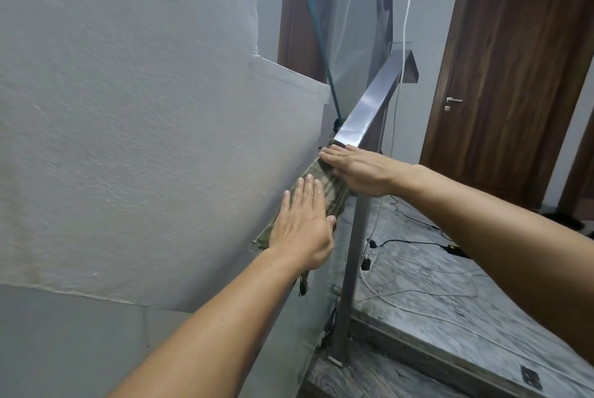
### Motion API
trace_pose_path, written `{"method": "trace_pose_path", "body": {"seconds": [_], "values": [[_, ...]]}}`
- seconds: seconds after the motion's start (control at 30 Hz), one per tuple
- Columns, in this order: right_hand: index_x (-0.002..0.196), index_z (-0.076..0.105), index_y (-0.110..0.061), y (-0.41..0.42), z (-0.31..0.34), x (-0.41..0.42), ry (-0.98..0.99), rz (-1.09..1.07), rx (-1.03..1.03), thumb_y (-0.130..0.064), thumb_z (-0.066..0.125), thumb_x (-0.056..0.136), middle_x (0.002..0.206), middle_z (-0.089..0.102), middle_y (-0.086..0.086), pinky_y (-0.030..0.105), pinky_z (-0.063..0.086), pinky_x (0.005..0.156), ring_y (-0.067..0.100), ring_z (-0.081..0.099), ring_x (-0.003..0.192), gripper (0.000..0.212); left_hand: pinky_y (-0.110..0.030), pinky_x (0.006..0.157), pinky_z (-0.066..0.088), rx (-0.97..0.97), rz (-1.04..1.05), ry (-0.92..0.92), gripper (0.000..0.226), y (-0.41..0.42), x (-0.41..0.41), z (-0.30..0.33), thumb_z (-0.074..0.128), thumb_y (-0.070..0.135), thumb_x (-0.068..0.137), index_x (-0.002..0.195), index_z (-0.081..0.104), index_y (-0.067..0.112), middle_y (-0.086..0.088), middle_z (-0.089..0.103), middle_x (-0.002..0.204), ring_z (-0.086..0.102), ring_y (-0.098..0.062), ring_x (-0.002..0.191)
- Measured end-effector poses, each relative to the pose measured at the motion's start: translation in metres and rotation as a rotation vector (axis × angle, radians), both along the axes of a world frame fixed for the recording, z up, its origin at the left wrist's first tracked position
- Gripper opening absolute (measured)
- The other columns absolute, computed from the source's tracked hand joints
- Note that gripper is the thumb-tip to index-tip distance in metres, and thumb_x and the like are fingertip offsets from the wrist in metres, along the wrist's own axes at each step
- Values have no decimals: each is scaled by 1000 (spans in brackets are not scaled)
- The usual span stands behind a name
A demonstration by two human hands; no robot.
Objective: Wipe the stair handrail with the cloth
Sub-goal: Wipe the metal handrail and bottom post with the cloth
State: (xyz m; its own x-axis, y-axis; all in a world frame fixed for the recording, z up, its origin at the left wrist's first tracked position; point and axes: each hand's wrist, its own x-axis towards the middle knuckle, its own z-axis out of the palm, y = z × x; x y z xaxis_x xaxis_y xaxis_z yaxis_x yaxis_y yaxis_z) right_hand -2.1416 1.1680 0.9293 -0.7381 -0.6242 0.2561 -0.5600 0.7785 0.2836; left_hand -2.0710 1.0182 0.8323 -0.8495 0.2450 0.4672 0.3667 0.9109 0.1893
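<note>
Both hands flat on the cloth [324, 187], which drapes over the sloping rail [369, 108]. The left hand [302, 227] is open, palm pressing the lower end; the right hand [356, 172] is open too, fingers spread across the upper end. Likely this pins the cloth for a long slide. The cloth looks olive, striped, frayed at its hanging corner; the rail above gleams steel.

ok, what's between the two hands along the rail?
Head view: only the cloth, draped over the handrail. The left hand and right hand both press flat on it, apart from each other.
</note>
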Motion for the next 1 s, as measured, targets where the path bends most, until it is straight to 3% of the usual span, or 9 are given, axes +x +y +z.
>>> {"method": "trace_pose_path", "body": {"seconds": [0.13,0.23,0.43,0.53,0.73,0.87,1.0], "values": [[151,2,-18,8,2,-5,-9,-27,168,-50,23,97,160,-3,1,34,-5,119,12,-9,146,65,-40,120,-6,56,37,-45,69,-2,4,-3,24,37,100,147,-12,2,-16,-18,158,-17,-27,146],[150,-2,-22,12,5,-5,0,-7,236,-59,21,93,160,-7,-2,34,-7,119,9,-12,145,72,-41,121,-4,88,73,-49,70,-2,7,-7,25,37,100,147,-12,2,-17,-16,158,-14,-29,147],[150,-5,-20,11,7,-3,41,23,349,-61,19,92,160,-8,0,35,-12,117,11,-15,144,75,-40,121,-1,89,133,-27,68,-1,14,-15,23,38,101,148,-10,2,-16,-14,159,-12,-27,147],[150,-3,-15,9,4,-1,124,101,411,-65,8,86,159,-5,5,33,-15,115,16,-13,145,82,-39,121,-1,86,155,-20,68,-4,20,-20,24,38,101,148,-10,2,-16,-13,159,-11,-27,147],[150,3,-11,2,-16,2,121,279,349,-66,8,86,160,1,11,24,-15,113,19,-8,146,85,-37,121,-3,88,219,-32,69,-14,43,-37,21,42,100,149,-8,3,-14,-12,160,-11,-24,148],[150,8,-12,-7,-30,9,147,356,334,-69,5,84,159,12,11,31,-5,118,19,4,147,88,-37,121,0,142,275,-33,69,-19,61,-49,18,45,99,150,-3,4,-12,-6,161,-6,-22,148],[150,12,-10,-17,-47,26,205,418,302,-63,13,89,158,17,12,28,-6,117,20,8,147,81,-37,121,2,137,311,-39,64,-29,82,-63,17,43,100,150,-1,9,-6,-3,162,-3,-18,149]]}}
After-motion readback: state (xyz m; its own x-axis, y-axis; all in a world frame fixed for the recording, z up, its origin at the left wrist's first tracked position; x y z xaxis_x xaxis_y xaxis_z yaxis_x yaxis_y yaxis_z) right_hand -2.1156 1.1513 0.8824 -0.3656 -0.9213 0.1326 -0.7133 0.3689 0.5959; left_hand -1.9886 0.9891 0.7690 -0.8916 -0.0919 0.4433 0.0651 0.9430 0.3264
